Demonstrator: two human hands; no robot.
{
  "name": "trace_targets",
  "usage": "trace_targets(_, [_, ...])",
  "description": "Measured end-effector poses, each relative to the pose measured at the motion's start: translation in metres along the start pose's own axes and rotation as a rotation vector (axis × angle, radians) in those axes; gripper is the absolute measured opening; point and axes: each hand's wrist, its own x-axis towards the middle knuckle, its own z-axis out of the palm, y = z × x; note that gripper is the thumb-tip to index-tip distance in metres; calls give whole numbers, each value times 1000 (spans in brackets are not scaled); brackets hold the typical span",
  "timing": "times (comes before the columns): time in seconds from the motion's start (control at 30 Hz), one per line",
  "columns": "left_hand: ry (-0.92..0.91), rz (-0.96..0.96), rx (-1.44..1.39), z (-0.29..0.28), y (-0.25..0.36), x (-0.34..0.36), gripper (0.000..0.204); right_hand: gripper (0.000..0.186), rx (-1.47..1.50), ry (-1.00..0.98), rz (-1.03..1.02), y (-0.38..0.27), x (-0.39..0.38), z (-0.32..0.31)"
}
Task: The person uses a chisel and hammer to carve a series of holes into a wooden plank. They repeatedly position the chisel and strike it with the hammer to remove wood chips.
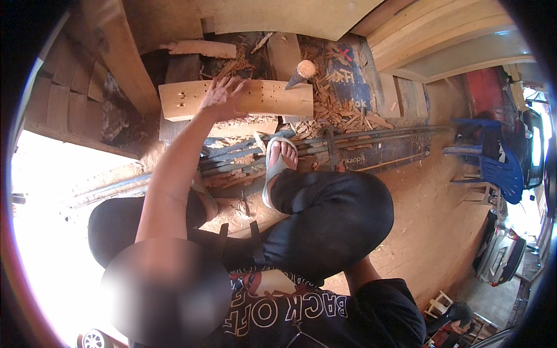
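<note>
My left hand (219, 100) rests on a pale wooden board (267, 101) pierced by several small holes, its fingers spread. Toward the board's right end stands a dark tapered tool with a round pale top (303, 72). Wood chips and splinters (345, 115) lie around the board. My right forearm (362, 272) drops behind my raised knee, which hides my right hand. My sandalled foot (279, 162) is just below the board.
Long dark bars (371, 136) run below the board. Wooden panels (441, 35) line the upper edge. Blue plastic chairs (500, 168) and a silver car (499, 255) are at the right. Another person (458, 319) is at the lower right.
</note>
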Motion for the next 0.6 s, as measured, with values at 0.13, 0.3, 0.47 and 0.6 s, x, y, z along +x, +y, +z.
trace_targets(0.13, [-12, 25, 73, -3, -1, 2, 117, 41, 41, 78, 35, 0, -21, 17])
trace_targets(0.3, [73, 39, 86, 6, -4, -1, 115, 48, 320, 518, -355, -59, -60, -24])
trace_targets(0.47, [143, 53, 1, 7, -4, -4, 113, 64, 359, 453, -900, -199, -81, -192])
trace_targets(0.6, [148, 49, -14, 4, -5, -8, 112, 69, 109, 110, -1003, -326, -106, -276])
